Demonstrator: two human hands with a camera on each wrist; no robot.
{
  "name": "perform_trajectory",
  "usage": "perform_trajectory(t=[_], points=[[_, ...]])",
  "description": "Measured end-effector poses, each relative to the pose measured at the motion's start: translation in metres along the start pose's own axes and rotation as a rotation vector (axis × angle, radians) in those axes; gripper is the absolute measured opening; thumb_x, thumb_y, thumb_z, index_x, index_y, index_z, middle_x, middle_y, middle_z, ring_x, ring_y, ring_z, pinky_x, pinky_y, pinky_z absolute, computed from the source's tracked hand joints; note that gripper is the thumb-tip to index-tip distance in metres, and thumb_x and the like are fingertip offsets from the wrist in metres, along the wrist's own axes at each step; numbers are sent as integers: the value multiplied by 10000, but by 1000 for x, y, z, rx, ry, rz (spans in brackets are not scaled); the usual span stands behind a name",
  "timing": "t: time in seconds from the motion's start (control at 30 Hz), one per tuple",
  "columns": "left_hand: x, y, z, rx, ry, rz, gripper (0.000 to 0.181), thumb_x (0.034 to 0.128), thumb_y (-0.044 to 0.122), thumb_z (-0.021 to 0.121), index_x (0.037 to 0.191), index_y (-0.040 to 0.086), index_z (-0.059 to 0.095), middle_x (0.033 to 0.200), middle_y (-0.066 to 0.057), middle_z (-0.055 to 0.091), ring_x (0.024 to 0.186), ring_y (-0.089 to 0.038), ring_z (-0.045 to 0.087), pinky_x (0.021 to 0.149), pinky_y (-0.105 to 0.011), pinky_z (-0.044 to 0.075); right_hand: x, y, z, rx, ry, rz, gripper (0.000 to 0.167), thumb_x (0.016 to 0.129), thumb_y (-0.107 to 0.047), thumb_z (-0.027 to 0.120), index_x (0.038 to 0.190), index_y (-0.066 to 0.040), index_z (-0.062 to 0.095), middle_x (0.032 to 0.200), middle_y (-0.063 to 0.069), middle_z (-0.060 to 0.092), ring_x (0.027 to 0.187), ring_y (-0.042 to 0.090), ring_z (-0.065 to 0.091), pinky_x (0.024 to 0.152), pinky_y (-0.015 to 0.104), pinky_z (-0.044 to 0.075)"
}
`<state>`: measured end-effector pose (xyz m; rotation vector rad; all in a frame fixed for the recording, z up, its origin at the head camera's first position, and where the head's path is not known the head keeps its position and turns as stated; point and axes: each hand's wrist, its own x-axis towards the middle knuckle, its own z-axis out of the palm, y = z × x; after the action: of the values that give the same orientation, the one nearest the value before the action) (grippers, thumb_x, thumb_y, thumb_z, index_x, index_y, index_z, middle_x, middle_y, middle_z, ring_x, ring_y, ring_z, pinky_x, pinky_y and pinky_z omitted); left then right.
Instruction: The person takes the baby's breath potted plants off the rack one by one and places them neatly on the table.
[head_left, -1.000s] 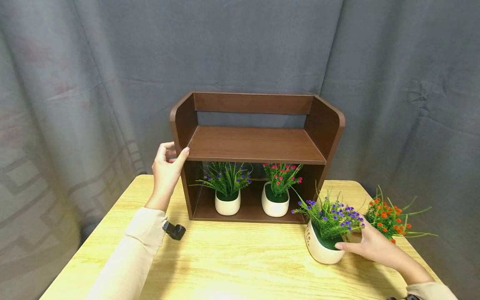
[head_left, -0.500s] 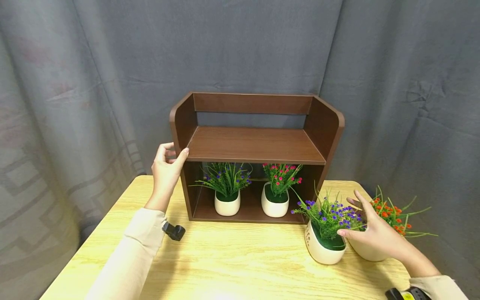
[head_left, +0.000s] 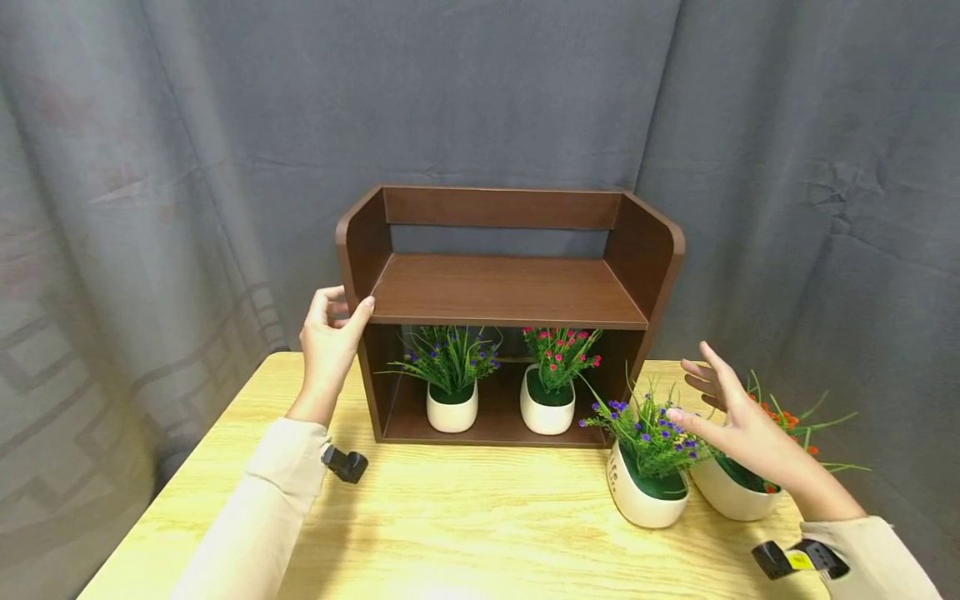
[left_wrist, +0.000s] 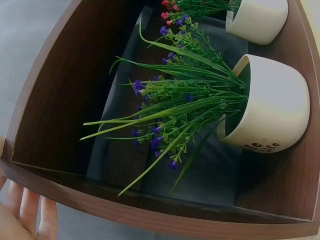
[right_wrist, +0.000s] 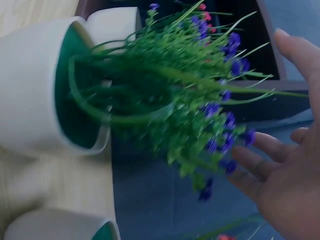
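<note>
My left hand (head_left: 330, 350) grips the left side of a dark brown two-tier shelf (head_left: 510, 287), thumb at the front edge and fingers behind the panel. On the right, my right hand (head_left: 750, 433) hovers with spread fingers above a white pot of purple flowers (head_left: 648, 492) and holds nothing. In the right wrist view, its fingers (right_wrist: 265, 155) are beside the purple blooms; whether they touch cannot be told. Just behind that hand stands a white pot of orange flowers (head_left: 738, 496), its blooms partly hidden by the hand.
Inside the lower shelf compartment stand a white pot of purple flowers (head_left: 452, 408) on the left and one of pink-red flowers (head_left: 547, 408) on the right. The shelf stands on a light wooden table (head_left: 480, 517). A grey curtain (head_left: 487, 92) hangs behind.
My right hand has let go of the purple-flower pot on the table and risen above it, fingers spreading. The pot stays in place. My left hand keeps its grip on the shelf.
</note>
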<state>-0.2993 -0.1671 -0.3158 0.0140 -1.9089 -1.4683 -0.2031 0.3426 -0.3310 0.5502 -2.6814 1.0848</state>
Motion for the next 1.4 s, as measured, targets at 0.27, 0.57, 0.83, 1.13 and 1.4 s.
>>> perform_trajectory(t=[0.27, 0.57, 0.83, 1.13, 1.4], points=[[0, -1, -1, 7, 1, 3, 399, 883, 365, 771, 1192, 144, 646, 943, 6, 599, 766, -132, 576, 669, -233, 468, 16, -14, 0, 23, 52, -31, 982, 980, -183, 674, 1592, -349, -75, 1570, 210, 313, 1373, 482, 344, 846, 40, 352], [0, -1, -1, 2, -1, 10, 406, 888, 367, 767, 1192, 129, 644, 947, 1, 593, 775, -138, 570, 679, -236, 468, 39, -32, 2, 18, 73, -17, 904, 1016, -283, 616, 1605, -290, -69, 1543, 231, 342, 1332, 450, 427, 965, 667, 373], [1, -2, -1, 6, 4, 7, 400, 893, 362, 762, 1195, 129, 642, 941, 16, 587, 778, -133, 574, 682, -233, 471, 58, -35, 2, 69, 115, 15, 841, 1039, -315, 560, 1608, -132, -32, 1497, 326, 345, 1318, 506, 422, 980, 679, 369], [0, 0, -1, 18, 2, 3, 420, 897, 380, 752, 1209, 125, 637, 955, 4, 596, 779, -128, 571, 680, -235, 471, 76, -30, -2, 196, 61, 146, 858, 1047, -429, 494, 1600, -127, -87, 1557, 380, 159, 1232, 568, 475, 1050, 687, 296], [0, 0, -1, 15, 3, -8, 409, 889, 381, 761, 1201, 146, 640, 945, 32, 588, 777, -133, 575, 671, -240, 474, 90, -35, 0, 132, 68, 207, 917, 1027, -528, 456, 1583, -38, -83, 1535, 403, 177, 1227, 565, 482, 1050, 660, 329]])
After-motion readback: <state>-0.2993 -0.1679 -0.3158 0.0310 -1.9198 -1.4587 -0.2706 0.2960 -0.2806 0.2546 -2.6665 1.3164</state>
